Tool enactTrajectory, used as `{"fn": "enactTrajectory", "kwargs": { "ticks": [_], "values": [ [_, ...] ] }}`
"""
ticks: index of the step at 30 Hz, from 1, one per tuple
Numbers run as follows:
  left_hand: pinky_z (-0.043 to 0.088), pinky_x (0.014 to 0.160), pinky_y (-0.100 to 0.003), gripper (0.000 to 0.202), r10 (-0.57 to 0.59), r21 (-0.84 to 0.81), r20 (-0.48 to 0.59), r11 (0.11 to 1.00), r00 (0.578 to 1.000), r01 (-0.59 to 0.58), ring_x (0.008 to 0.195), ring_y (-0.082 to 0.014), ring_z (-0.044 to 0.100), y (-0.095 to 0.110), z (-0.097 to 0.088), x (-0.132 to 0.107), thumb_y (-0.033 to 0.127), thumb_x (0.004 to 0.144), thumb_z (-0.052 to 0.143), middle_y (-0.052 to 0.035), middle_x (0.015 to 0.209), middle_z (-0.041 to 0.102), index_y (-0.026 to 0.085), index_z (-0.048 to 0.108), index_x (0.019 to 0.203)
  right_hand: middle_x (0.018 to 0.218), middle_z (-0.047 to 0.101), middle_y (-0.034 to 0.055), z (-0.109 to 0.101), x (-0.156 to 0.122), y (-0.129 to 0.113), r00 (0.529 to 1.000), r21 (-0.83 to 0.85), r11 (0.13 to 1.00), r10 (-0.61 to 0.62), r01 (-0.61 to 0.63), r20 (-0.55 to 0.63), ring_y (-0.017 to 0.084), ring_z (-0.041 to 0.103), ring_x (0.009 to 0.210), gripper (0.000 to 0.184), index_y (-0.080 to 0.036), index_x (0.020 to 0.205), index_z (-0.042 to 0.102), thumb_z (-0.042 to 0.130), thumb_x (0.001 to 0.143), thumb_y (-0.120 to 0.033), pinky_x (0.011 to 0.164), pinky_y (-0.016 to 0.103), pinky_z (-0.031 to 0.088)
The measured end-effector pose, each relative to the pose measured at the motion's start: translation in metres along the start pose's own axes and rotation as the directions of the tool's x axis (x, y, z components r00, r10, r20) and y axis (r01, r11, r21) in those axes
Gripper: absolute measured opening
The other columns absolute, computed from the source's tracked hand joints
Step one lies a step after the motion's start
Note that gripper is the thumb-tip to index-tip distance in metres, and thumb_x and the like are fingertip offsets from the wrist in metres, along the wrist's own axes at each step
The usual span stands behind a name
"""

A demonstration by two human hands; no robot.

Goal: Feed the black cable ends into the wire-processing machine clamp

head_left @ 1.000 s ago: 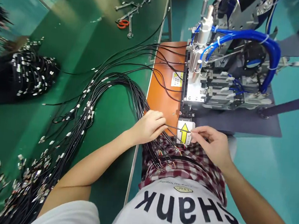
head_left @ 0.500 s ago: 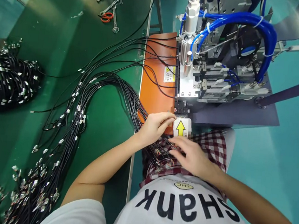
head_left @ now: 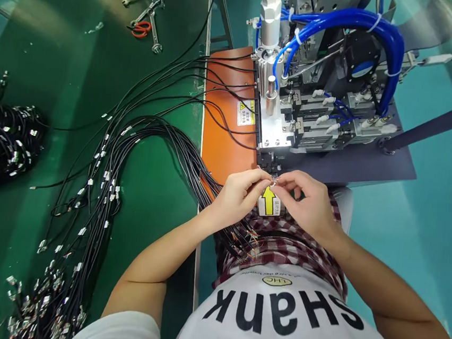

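Note:
My left hand and my right hand meet fingertip to fingertip just in front of the machine's small black jaw. Both pinch the stripped end of a thin black cable between thumb and fingers. Beneath them is a white block with a yellow arrow label. A thick bundle of black cables runs from the green bench across to my lap, where their coloured wire ends fan out over a checked cloth.
The metal machine with blue hoses stands behind an orange plate. Spanners and red-handled pliers lie at the far end of the green bench. Another coil of black cables lies at the left.
My right hand rose from the wire ends on my lap to meet my left hand at the machine's jaw. The view has shifted left.

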State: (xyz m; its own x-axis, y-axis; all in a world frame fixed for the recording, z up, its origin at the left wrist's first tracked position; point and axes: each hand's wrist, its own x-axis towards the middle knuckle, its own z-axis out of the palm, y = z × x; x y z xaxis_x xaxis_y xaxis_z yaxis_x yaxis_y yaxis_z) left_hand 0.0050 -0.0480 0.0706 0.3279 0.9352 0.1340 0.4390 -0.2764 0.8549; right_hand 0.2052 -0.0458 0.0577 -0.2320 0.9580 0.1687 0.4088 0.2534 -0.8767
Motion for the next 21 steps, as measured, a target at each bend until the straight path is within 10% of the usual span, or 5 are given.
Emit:
{"fn": "enactTrajectory", "kwargs": {
  "ticks": [10,16,21],
  "values": [
    [0.048,0.07,-0.024,0.014,0.107,0.166,0.056,0.979,0.993,-0.115,0.075,-0.0121,0.062,-0.006,0.007,-0.004,0.024,0.102,0.052,-0.003,0.086,0.069,0.017,0.064,0.101,0.092,0.078,0.0005,-0.026,0.012,0.013,0.897,-0.446,0.778,-0.39,0.442,0.208,0.017,0.068,0.075,0.011,-0.022,0.093,0.072,0.062,0.096,-0.026,0.069,0.035,0.038],
    [0.05,0.072,-0.025,0.012,0.14,0.194,-0.029,0.972,0.99,-0.132,0.078,-0.0129,0.065,-0.006,0.007,-0.006,0.024,0.101,0.053,-0.0041,0.09,0.072,0.017,0.064,0.101,0.088,0.075,0.0043,-0.022,0.0,0.013,0.999,-0.05,0.998,0.035,-0.035,-0.008,0.019,0.067,0.074,0.015,-0.024,0.089,0.072,0.065,0.094,-0.036,0.066,0.033,0.047],
    [0.051,0.071,-0.025,0.01,0.163,0.213,-0.081,0.967,0.983,-0.143,0.074,-0.0128,0.064,-0.004,0.009,-0.009,0.024,0.098,0.057,-0.0025,0.083,0.07,0.018,0.064,0.096,0.079,0.072,0.0024,-0.007,-0.005,0.011,0.929,0.463,0.806,0.312,-0.37,0.199,0.013,0.058,0.059,0.025,-0.021,0.087,0.071,0.072,0.088,-0.045,0.061,0.029,0.051]
  ]
}}
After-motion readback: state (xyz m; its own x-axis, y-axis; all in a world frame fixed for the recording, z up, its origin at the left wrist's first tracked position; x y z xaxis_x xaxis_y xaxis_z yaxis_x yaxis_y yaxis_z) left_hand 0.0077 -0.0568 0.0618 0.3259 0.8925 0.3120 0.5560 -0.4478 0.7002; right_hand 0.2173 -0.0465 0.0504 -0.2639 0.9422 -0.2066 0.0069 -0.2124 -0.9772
